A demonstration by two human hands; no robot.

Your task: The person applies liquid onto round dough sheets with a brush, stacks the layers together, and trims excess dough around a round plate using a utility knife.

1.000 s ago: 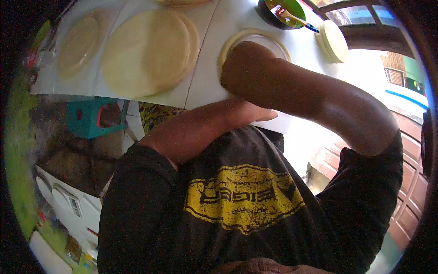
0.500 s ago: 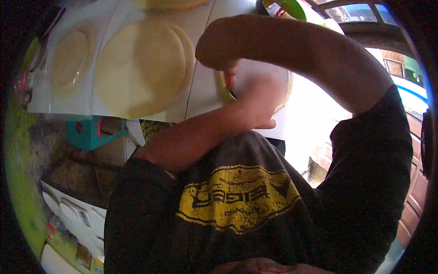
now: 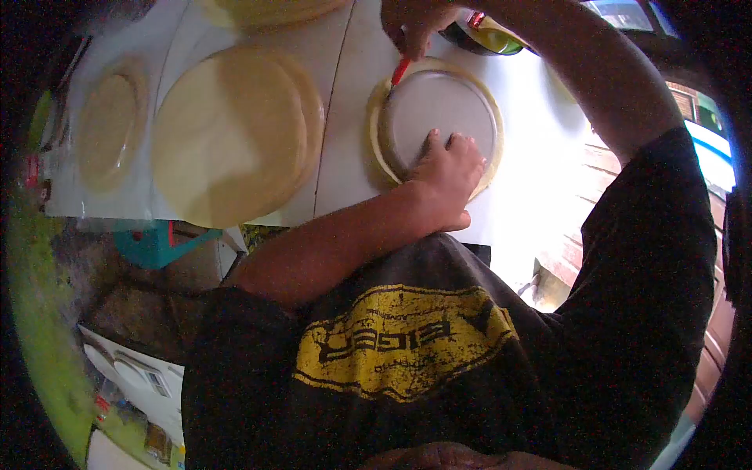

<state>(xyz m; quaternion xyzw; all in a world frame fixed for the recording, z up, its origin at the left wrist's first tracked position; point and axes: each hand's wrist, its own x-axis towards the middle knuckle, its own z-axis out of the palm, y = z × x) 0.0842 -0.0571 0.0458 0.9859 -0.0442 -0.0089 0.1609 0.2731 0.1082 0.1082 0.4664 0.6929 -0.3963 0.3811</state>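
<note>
A pale grey round disc (image 3: 423, 102) lies on a slightly larger sheet of pale yellow dough (image 3: 379, 141). My left hand (image 3: 448, 174) rests palm down on the disc's near part, its fingers a little apart. Beyond it, my right hand (image 3: 415, 27) is closed around a small tool with a red handle (image 3: 400, 71). The tool points down at the upper left edge of the disc, where the dough rim shows. Its tip is too small to make out clearly.
Large stacked dough rounds (image 3: 227, 141) lie left on the white table (image 3: 341, 117), with another round (image 3: 266, 12) behind. A clear oval item (image 3: 113, 129) is at far left. A green and black bowl (image 3: 497, 41) sits behind my right forearm. A teal stool (image 3: 160, 247) stands below.
My right hand has moved from over the disc to its far left edge, and the red tool has come into view. My left hand has moved onto the disc.
</note>
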